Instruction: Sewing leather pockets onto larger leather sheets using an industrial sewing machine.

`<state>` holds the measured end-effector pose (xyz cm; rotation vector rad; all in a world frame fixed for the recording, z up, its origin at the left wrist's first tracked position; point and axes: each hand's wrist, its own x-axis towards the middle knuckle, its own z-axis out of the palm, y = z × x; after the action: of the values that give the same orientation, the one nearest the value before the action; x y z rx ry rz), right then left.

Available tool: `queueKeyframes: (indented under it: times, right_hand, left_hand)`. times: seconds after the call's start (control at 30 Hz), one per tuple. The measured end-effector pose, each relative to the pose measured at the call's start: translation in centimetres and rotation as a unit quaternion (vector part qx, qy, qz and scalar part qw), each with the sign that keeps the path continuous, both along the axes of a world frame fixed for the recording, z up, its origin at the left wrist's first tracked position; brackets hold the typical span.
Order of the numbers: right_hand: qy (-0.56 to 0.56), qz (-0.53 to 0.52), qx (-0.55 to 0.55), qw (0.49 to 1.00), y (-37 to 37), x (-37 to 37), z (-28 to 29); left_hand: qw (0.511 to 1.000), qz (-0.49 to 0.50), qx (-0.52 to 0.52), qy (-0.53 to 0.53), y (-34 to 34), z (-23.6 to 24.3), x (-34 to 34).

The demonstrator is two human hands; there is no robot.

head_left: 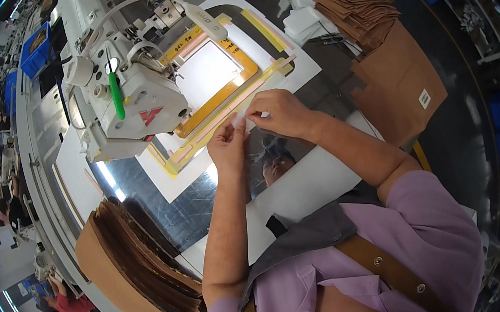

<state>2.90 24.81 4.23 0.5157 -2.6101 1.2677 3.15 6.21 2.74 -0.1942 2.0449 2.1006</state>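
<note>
My left hand (228,146) and my right hand (279,113) come close together over the near edge of the sewing template. Both are closed, their fingertips pinching a small whitish piece (242,121). It looks thin, like film or tape, but its exact kind is too small to make out. Just beyond the hands lies the template, a white sheet with an amber frame (243,63) and yellow and pink strips round a bright opening. Over its left side stands the white sewing machine head (131,102), with a green-handled tool (116,96) on it.
A pile of brown leather-like panels (111,266) stands at the near left. More brown panels (400,84) are stacked at the right, a small white label on one. The shiny metal table (176,218) reflects light. Blue bins (35,51) and other people at work show far left.
</note>
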Motion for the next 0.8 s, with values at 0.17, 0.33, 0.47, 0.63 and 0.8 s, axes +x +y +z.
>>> queueKeyframes:
  times: [0.17,0.33,0.47,0.63,0.8]
  right_hand:
    - [0.082,0.032,0.109,0.99,-0.2,0.2,-2.0]
    - [0.069,0.096,0.221,0.968,1.5,0.3,-3.2]
    - [0.025,0.122,0.294,0.948,1.9,-0.5,-3.3]
    - [0.001,0.141,0.33,0.934,2.6,-2.1,-2.6]
    - [-0.013,0.164,0.307,0.937,2.9,-3.3,-2.6]
  left_hand:
    - [0.997,0.068,-0.005,-0.021,-3.9,-2.4,-1.7]
    - [0.984,0.144,-0.09,-0.046,-5.5,-1.2,-2.1]
    - [0.925,0.161,-0.319,0.13,-5.4,-1.5,-1.4]
    - [0.778,-0.087,-0.516,0.347,-4.8,-0.9,1.0]
    - [0.747,-0.174,-0.574,0.287,-3.8,-1.0,-0.3]
